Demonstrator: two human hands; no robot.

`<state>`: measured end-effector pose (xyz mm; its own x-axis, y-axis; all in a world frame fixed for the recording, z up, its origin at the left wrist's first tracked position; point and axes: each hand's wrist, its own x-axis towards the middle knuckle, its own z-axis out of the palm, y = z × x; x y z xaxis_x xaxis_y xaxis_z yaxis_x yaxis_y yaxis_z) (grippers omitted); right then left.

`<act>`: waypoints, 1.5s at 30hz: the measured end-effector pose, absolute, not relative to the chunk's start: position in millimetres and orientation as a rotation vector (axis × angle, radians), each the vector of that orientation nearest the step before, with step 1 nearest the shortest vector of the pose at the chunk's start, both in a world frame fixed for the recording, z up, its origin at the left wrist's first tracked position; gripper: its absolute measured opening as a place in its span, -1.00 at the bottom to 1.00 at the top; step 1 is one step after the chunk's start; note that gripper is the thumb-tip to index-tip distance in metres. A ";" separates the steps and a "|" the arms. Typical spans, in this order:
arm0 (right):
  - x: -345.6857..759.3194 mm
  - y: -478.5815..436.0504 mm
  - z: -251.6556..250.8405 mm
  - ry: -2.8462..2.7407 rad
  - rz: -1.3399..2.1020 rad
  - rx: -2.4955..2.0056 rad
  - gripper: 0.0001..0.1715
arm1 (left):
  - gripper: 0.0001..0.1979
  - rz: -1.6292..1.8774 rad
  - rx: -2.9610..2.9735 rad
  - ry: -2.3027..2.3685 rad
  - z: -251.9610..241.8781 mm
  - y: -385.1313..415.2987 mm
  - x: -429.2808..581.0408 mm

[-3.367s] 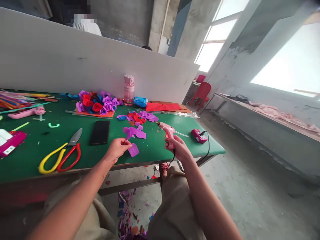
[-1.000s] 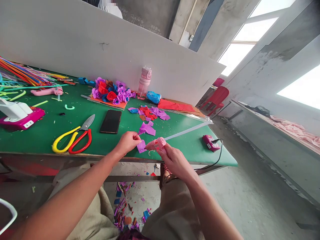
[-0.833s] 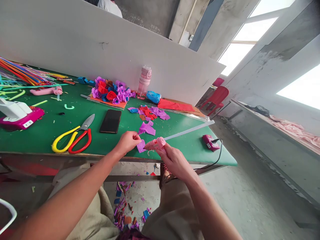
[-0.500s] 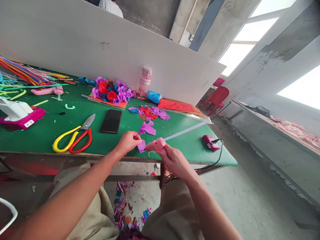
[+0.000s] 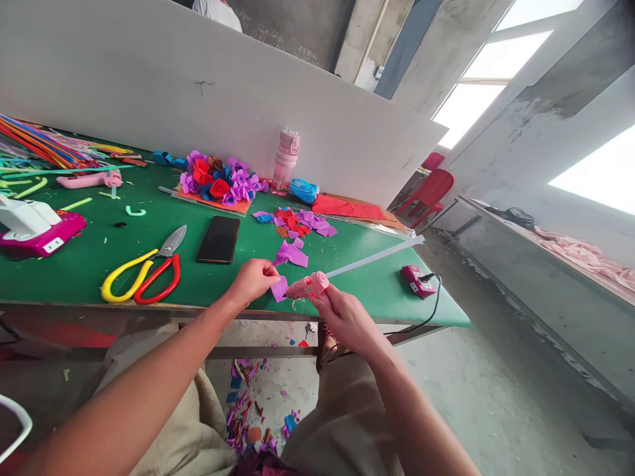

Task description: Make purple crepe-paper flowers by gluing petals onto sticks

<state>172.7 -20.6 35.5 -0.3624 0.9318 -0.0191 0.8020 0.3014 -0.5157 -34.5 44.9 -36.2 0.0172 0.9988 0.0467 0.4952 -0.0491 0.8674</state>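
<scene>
My left hand (image 5: 253, 281) pinches a small purple paper piece (image 5: 279, 289) over the table's front edge. Wrapped round the handle of a pink hot glue gun (image 5: 307, 286) is my right hand (image 5: 347, 317). The gun's nozzle points left, right at the paper's edge; whether it touches I cannot tell. A long translucent glue stick (image 5: 377, 256) sticks out of the gun's back. Just beyond my hands lie loose purple pieces (image 5: 292, 253) and a pile of purple, red and blue pieces (image 5: 295, 223).
On the green table (image 5: 268, 231) are scissors (image 5: 159, 264), a phone (image 5: 219, 239), paper flowers (image 5: 223, 180), a pink bottle (image 5: 286, 162), a second glue gun (image 5: 92, 180) and coloured sticks (image 5: 44, 145). A corded power socket (image 5: 417, 281) sits at right. Scraps litter the floor.
Little differs. The view has shifted slightly, and the far end of the glue stick has swung a little to the right. Both hands keep their holds, nozzle still by the purple paper.
</scene>
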 end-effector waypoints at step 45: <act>175.0 -14.1 27.0 -2.253 0.580 -1.645 -0.65 | -0.87 0.957 1.611 1.536 -38.3 46.9 -34.9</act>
<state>175.0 -14.1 27.0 -0.3055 0.9522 -0.0021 0.8350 0.2668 -0.4813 -34.9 46.9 -38.3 0.0225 0.9988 0.0428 0.4787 -0.0484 0.8766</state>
